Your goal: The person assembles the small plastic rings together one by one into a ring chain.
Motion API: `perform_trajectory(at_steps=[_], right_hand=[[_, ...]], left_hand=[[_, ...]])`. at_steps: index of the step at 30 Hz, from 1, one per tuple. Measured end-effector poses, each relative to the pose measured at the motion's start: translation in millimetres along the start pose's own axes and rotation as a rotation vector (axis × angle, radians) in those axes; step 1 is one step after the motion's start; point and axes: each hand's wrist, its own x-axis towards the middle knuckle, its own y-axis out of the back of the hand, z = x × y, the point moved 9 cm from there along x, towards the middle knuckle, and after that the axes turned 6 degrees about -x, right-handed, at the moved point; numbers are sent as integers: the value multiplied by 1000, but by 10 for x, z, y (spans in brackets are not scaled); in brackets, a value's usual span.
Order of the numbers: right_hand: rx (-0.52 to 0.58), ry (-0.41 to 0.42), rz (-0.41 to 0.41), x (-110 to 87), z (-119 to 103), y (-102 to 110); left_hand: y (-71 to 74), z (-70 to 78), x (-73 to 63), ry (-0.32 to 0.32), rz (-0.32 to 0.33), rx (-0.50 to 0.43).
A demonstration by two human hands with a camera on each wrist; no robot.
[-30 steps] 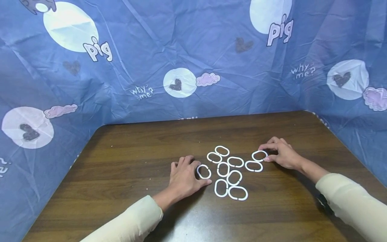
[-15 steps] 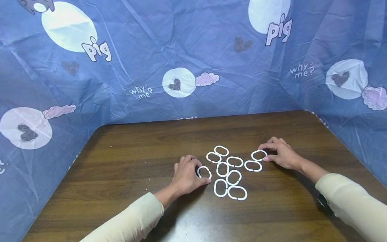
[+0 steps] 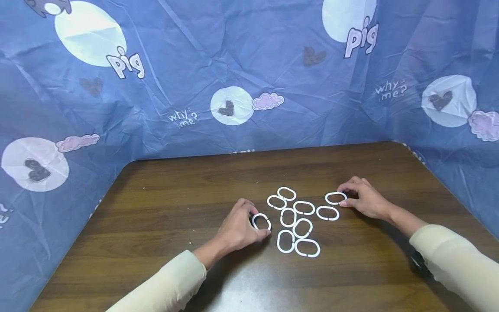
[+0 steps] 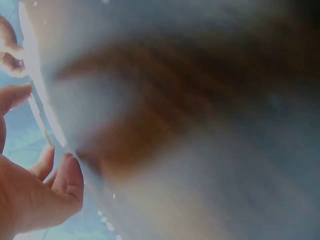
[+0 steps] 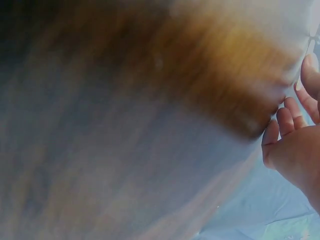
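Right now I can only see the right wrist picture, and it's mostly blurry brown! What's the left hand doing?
Observer: The left hand pinches a white ring between thumb and fingers.
Operator: Cool! How many rings aren't being held?
Observer: Eight other white rings lie loosely grouped on the wooden table.
Operator: Is the left hand's ring touching any of those?
Observer: No, the head view shows a gap between it and the nearest ones.
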Motion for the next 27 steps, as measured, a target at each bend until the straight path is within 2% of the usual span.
perform_trajectory(at_steps=[5,10,19,27], right_hand=[[20,-13,52,-36,-12,93],[41,-27,137,-66,-77,247],[94,13,300,-28,-294,477],[141,52,377,-22,-488,549]], left_hand=[[139,49,-26,-22,17,-78],[296,126,-25,-51,63,-169],[440,148,0,24,93,-257],[454,138,-5,86,73,-351]])
